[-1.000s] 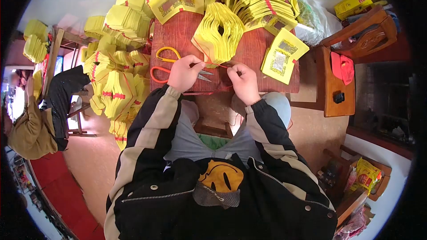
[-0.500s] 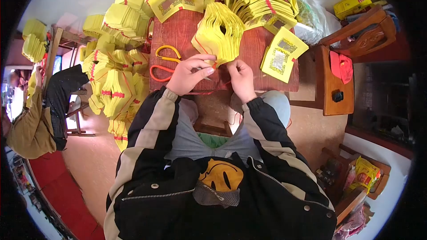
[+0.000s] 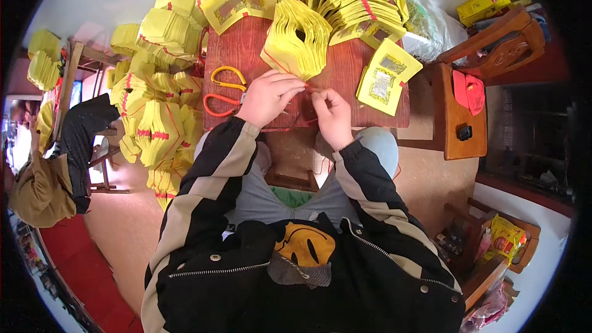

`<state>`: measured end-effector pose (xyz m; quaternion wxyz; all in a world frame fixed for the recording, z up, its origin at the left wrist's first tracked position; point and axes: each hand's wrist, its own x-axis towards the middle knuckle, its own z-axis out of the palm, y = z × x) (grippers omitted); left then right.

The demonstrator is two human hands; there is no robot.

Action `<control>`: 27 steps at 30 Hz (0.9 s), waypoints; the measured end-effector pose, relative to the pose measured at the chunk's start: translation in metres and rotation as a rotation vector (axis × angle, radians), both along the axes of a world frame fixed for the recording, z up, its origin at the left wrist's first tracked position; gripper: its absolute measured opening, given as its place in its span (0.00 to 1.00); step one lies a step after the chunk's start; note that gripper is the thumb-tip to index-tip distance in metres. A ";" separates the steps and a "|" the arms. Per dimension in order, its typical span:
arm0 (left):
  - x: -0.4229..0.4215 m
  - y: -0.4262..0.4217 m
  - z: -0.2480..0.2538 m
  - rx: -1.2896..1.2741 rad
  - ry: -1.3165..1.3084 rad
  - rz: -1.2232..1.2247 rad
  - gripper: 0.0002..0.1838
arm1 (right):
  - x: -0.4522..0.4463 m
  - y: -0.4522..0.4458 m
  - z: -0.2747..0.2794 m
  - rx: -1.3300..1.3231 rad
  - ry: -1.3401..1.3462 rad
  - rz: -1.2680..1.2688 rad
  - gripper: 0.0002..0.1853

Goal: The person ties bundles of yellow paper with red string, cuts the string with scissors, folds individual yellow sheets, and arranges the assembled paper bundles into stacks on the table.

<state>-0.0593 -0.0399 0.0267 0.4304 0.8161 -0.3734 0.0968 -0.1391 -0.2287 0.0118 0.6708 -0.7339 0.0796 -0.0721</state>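
My left hand (image 3: 269,97) and my right hand (image 3: 332,114) are close together at the front edge of the red wooden table (image 3: 231,50). Both pinch a thin red string (image 3: 308,88), with the fingertips a little apart. Just beyond them a fanned bundle of yellow folded paper (image 3: 297,37) rests on the table, a red string along its lower left side. Scissors with one orange and one red handle (image 3: 220,105) lie left of my left hand, which hides most of their blades. A printed yellow paper piece (image 3: 386,78) lies to the right.
More yellow bundles tied with red (image 3: 356,6) line the table's back. Tall stacks of them (image 3: 159,129) stand at the left. A wooden chair (image 3: 453,120) at the right holds a red cap (image 3: 468,92). Another person (image 3: 43,188) sits at the far left.
My left hand has moved up and to the right over the bundle's near tip, and my fingertips have closed on the string. The view has shifted slightly.
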 end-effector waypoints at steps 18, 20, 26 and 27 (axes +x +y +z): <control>-0.010 -0.005 0.007 0.147 -0.311 -0.060 0.14 | 0.003 -0.005 0.012 -0.187 -0.004 0.018 0.08; -0.011 -0.005 0.007 0.150 -0.293 -0.066 0.15 | 0.003 -0.006 0.014 -0.223 -0.027 0.007 0.08; -0.013 -0.004 0.007 0.204 -0.301 -0.056 0.17 | 0.011 -0.007 0.007 -0.151 0.064 0.021 0.09; -0.013 -0.004 0.006 0.218 -0.308 -0.049 0.18 | 0.012 -0.006 0.007 -0.184 0.061 0.021 0.09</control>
